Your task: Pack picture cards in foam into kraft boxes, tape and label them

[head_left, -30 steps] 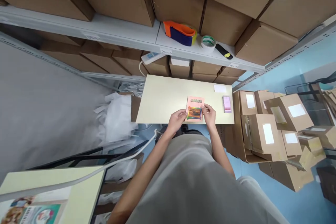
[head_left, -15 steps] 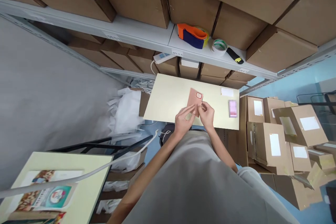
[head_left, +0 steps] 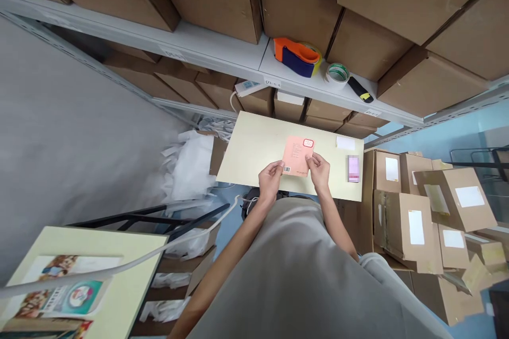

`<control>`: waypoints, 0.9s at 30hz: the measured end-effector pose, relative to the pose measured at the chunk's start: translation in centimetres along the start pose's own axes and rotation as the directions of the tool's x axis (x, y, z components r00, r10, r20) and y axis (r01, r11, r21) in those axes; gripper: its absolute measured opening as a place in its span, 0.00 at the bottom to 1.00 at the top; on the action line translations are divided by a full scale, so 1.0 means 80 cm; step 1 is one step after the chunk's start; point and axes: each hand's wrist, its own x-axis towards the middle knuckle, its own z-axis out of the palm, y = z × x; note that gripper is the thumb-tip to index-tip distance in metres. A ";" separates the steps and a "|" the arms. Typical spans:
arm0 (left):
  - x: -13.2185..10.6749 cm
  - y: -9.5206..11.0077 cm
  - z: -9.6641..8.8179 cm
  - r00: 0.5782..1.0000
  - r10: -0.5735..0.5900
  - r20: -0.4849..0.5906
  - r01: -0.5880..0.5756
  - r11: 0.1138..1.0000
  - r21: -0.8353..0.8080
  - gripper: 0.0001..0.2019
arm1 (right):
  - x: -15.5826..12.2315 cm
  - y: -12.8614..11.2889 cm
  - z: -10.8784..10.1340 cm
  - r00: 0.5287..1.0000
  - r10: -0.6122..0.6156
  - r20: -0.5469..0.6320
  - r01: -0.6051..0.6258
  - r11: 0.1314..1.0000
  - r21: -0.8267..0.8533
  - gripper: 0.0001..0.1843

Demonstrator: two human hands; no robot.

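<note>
Pink card (head_left: 297, 155), about the shape of a small booklet, sits between your two hands just above the near edge of a pale cream table (head_left: 254, 143). You see its plain back, with a small barcode at the lower left corner and a red-outlined mark at the upper right. Your left hand (head_left: 270, 181) pinches the lower left corner, thumb on top and fingers curled under. Your right hand (head_left: 318, 171) grips the lower right edge the same way, fingers closed on the card. Whether the card rests on the table or hovers just over it, you cannot tell. On the table to the right lie a small white label (head_left: 345, 143) and a pink slip (head_left: 352, 168), both apart from the card. Behind the table, a grey shelf (head_left: 222, 53) carries an orange and blue tape dispenser (head_left: 296, 56), a tape roll (head_left: 338, 72) and a black and yellow cutter (head_left: 361, 89), with brown cartons above. More labelled cartons (head_left: 413, 212) stack on the floor at your right.
</note>
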 end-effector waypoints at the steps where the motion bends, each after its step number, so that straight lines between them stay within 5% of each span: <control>1: 0.001 0.001 0.000 1.000 0.022 -0.012 -0.022 1.000 0.001 0.30 | 0.002 0.001 0.000 0.999 0.004 -0.040 -0.004 1.000 -0.009 0.32; 5: 0.001 0.008 -0.001 0.989 0.123 -0.076 -0.121 0.992 0.041 0.30 | -0.001 0.000 0.008 0.987 -0.020 -0.158 0.012 0.999 -0.048 0.30; 8: -0.008 0.018 0.000 0.972 0.221 -0.074 -0.212 0.970 0.116 0.28 | -0.015 -0.007 0.026 0.999 0.007 -0.031 -0.008 1.000 -0.021 0.28; 15: -0.046 0.041 0.005 0.831 0.495 0.253 -0.555 0.756 0.346 0.14 | -0.042 -0.019 0.057 0.997 -0.017 0.081 0.015 1.000 0.026 0.30; 18: -0.047 0.041 0.000 0.803 0.545 0.242 -0.596 0.715 0.365 0.12 | -0.043 -0.019 0.053 0.998 -0.031 0.061 0.031 0.999 0.010 0.32; 21: -0.036 0.034 -0.009 0.866 0.501 0.016 -0.473 0.806 0.355 0.23 | -0.041 -0.019 0.045 0.998 -0.034 0.058 0.034 0.999 0.007 0.35; 23: -0.028 0.026 -0.013 0.943 0.324 -0.081 -0.297 0.925 0.235 0.27 | -0.040 -0.019 0.040 0.997 -0.032 0.065 0.031 0.999 0.008 0.37; 27: -0.025 0.014 -0.010 0.999 0.024 -0.028 -0.024 1.000 0.011 0.29 | -0.038 -0.018 0.034 0.997 -0.021 0.071 0.020 1.000 0.016 0.37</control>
